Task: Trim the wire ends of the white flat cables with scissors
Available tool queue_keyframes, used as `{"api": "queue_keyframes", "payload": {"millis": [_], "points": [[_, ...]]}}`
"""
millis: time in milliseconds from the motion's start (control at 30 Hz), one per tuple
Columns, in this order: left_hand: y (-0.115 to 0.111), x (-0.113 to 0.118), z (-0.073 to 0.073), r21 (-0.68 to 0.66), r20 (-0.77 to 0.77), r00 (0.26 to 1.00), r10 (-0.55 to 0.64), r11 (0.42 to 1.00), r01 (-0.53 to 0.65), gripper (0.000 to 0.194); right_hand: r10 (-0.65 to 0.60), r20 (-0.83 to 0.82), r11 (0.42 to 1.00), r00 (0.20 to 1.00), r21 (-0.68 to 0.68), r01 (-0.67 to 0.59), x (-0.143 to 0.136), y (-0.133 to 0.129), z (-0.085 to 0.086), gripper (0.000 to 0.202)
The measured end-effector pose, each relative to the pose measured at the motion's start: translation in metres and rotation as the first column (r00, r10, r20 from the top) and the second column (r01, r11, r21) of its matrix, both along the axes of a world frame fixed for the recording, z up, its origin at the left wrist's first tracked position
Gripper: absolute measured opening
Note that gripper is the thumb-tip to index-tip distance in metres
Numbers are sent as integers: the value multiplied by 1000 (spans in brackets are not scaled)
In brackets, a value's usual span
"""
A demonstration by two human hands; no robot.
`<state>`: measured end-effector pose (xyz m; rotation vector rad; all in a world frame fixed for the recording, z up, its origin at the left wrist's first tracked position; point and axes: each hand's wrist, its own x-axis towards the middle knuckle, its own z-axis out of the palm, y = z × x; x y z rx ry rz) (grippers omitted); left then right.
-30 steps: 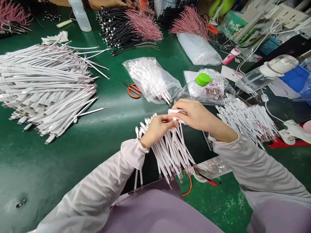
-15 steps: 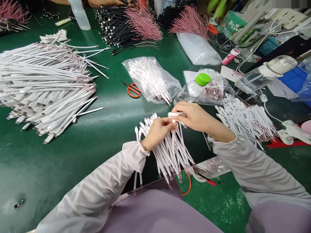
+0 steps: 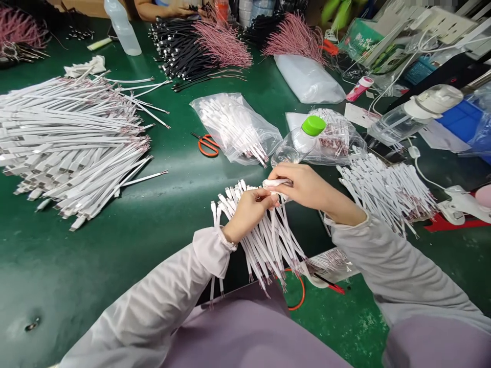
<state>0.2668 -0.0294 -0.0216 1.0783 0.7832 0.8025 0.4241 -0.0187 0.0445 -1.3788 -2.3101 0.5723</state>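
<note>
Over a pile of short white cables (image 3: 268,240), my left hand (image 3: 249,209) pinches a white cable near its connector end. My right hand (image 3: 303,185) is closed on a folded white cloth (image 3: 276,182), its fingertips meeting those of my left hand at the cable. The cable's connector is mostly hidden between the fingers. White connectors fan out to the left of my left hand, and bare wire ends point toward my lap.
A large heap of white cables (image 3: 76,148) lies at left. Behind my hands are a bagged bundle (image 3: 233,125), orange scissors (image 3: 208,145) and a green-capped bottle (image 3: 295,143). More white cables (image 3: 387,189) and a clear bottle (image 3: 410,115) stand right. A person's hands show at top.
The view has shifted slightly. Both my hands stay together over the pile, with only a small change at the fingertips and the cloth.
</note>
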Motion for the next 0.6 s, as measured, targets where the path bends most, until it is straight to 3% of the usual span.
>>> {"api": "queue_keyframes", "payload": {"millis": [100,167,200,267,333,467,600], "points": [[-2,-4,4,74,-134,991,-23,997,33,15,-52,33,993,998,104,49,1,1,-6,16],[-5,-13,10,207,-295,955,18,977,45,23,-131,52,978,990,169,120,14,2,-8,18],[-6,-20,13,320,-392,916,80,946,55,32,-166,69,970,984,190,151,24,2,-8,18],[-11,-38,19,565,-550,796,253,815,131,43,-223,133,959,966,210,193,47,0,-8,16],[-17,-60,22,688,-621,677,395,688,231,51,-294,225,938,929,252,236,68,-7,-10,15],[-24,-113,20,690,-706,565,427,595,412,42,-439,251,883,863,296,364,80,-31,-20,19],[-32,-154,17,636,-757,556,344,584,504,37,-354,143,935,924,32,353,66,-48,-31,13]]}}
